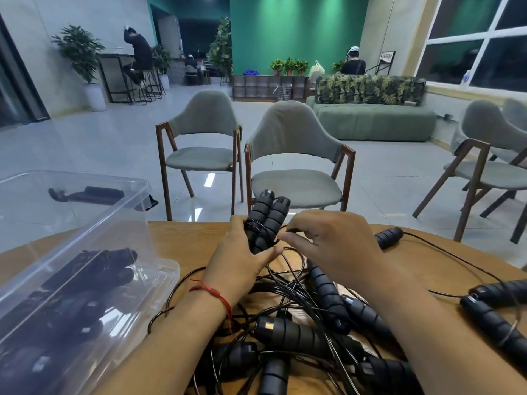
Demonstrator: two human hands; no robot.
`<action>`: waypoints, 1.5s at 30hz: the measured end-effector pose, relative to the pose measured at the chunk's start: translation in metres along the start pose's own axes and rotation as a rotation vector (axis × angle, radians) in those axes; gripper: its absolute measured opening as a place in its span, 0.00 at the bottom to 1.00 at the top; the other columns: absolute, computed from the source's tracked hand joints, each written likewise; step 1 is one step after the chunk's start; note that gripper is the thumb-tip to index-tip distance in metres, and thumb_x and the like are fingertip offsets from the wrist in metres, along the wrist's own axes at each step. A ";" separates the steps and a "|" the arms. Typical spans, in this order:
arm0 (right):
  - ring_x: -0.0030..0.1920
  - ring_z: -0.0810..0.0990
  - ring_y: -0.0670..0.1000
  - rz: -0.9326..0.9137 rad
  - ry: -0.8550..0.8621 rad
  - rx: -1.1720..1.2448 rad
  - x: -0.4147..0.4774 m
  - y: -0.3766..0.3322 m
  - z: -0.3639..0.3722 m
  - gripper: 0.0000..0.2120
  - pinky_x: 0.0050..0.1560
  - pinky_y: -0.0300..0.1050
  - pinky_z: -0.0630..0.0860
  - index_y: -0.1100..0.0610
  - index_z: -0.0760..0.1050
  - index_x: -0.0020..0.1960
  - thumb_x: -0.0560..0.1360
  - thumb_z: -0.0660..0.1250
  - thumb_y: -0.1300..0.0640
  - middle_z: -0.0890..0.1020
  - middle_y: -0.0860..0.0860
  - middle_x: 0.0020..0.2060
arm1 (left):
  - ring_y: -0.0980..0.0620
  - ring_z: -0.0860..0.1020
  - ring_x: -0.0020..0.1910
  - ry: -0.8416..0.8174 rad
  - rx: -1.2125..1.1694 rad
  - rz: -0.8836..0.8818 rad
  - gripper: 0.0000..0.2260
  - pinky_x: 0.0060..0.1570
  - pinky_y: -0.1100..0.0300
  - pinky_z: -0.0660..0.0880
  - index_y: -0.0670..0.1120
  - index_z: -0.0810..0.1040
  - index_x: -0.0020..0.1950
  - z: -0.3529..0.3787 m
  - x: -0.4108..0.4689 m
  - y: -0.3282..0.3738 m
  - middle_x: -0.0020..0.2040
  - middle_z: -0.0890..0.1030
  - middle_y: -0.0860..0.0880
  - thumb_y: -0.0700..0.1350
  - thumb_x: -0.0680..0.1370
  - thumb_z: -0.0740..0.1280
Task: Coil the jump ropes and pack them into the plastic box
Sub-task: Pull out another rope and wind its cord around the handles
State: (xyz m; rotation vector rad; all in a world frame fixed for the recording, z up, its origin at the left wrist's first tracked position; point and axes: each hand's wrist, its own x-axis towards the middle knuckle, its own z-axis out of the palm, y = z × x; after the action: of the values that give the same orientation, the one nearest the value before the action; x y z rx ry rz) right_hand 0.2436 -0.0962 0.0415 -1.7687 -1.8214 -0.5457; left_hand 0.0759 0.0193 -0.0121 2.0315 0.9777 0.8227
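My left hand (pixel 242 258) grips two black ribbed jump-rope handles (pixel 268 218) held side by side, their ends pointing away from me, with thin black cord wound around them. My right hand (pixel 328 240) is just to their right and pinches that cord beside the handles. A tangle of black cords and several more handles (pixel 299 332) lies on the wooden table (pixel 182 240) under my forearms. The clear plastic box (pixel 85 223) stands at the left, tilted toward me, with coiled black ropes (pixel 94 275) inside.
More handles lie at the right (pixel 496 312) and behind my right hand (pixel 389 236), with cord trailing across the table. Two grey chairs (pixel 296 166) stand beyond the far table edge, another (pixel 484 166) at the right. People sit far off in the room.
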 end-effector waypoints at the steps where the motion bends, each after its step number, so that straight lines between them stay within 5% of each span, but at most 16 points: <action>1: 0.34 0.71 0.41 -0.003 -0.012 0.017 0.000 0.002 0.000 0.12 0.34 0.32 0.56 0.44 0.83 0.46 0.82 0.68 0.39 0.76 0.38 0.35 | 0.60 0.80 0.54 -0.015 0.005 0.003 0.33 0.47 0.68 0.75 0.55 0.66 0.70 0.000 -0.001 0.001 0.58 0.80 0.57 0.57 0.73 0.81; 9: 0.41 0.74 0.39 0.019 -0.095 0.215 0.002 0.020 -0.004 0.11 0.39 0.39 0.66 0.44 0.81 0.47 0.79 0.70 0.38 0.73 0.34 0.41 | 0.59 0.82 0.54 -0.142 0.053 0.113 0.33 0.56 0.54 0.83 0.62 0.64 0.68 -0.003 -0.006 0.008 0.59 0.80 0.58 0.53 0.72 0.82; 16: 0.64 0.70 0.45 -0.089 -0.324 0.242 0.018 0.033 -0.004 0.16 0.60 0.51 0.75 0.42 0.83 0.47 0.74 0.69 0.30 0.77 0.35 0.65 | 0.54 0.81 0.59 -0.300 0.156 0.224 0.36 0.58 0.47 0.83 0.65 0.65 0.72 -0.001 -0.008 0.006 0.61 0.80 0.57 0.57 0.71 0.81; 21: 0.52 0.84 0.48 0.153 -0.434 0.596 0.031 0.039 -0.003 0.10 0.56 0.57 0.84 0.44 0.85 0.51 0.74 0.78 0.41 0.86 0.45 0.50 | 0.58 0.82 0.60 -0.289 0.000 0.237 0.38 0.60 0.53 0.83 0.65 0.67 0.71 -0.004 -0.010 0.008 0.62 0.80 0.58 0.60 0.67 0.84; 28: 0.47 0.85 0.53 0.227 -0.426 0.715 0.036 0.038 -0.001 0.13 0.49 0.53 0.84 0.52 0.85 0.50 0.76 0.76 0.43 0.86 0.51 0.43 | 0.59 0.85 0.52 -0.174 -0.155 0.189 0.34 0.50 0.64 0.83 0.59 0.67 0.64 -0.009 -0.015 0.013 0.59 0.82 0.53 0.57 0.68 0.85; 31: 0.46 0.84 0.57 0.228 -0.431 0.704 0.035 0.037 0.004 0.15 0.51 0.60 0.84 0.53 0.84 0.49 0.76 0.76 0.41 0.85 0.54 0.43 | 0.66 0.82 0.53 -0.177 -0.144 0.206 0.31 0.48 0.71 0.79 0.56 0.68 0.62 -0.010 -0.016 0.014 0.57 0.82 0.54 0.54 0.70 0.84; 38: 0.33 0.73 0.45 0.232 -0.533 0.644 0.032 0.039 -0.003 0.17 0.38 0.44 0.70 0.51 0.78 0.38 0.75 0.78 0.41 0.78 0.45 0.31 | 0.61 0.82 0.59 -0.265 0.041 0.332 0.35 0.58 0.56 0.82 0.64 0.66 0.73 -0.008 -0.015 0.012 0.62 0.82 0.59 0.58 0.72 0.81; 45: 0.33 0.71 0.44 0.193 -0.483 0.645 0.037 0.040 0.005 0.19 0.38 0.41 0.70 0.49 0.75 0.35 0.75 0.79 0.42 0.75 0.43 0.29 | 0.60 0.82 0.51 -0.156 0.311 0.408 0.32 0.51 0.52 0.83 0.63 0.65 0.73 -0.005 -0.015 0.012 0.54 0.81 0.61 0.63 0.72 0.75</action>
State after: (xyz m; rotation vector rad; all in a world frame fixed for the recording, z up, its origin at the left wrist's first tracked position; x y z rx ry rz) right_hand 0.2834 -0.0622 0.0573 -1.6548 -1.8032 0.5425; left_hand 0.0691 0.0031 -0.0028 2.5746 0.6406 0.7352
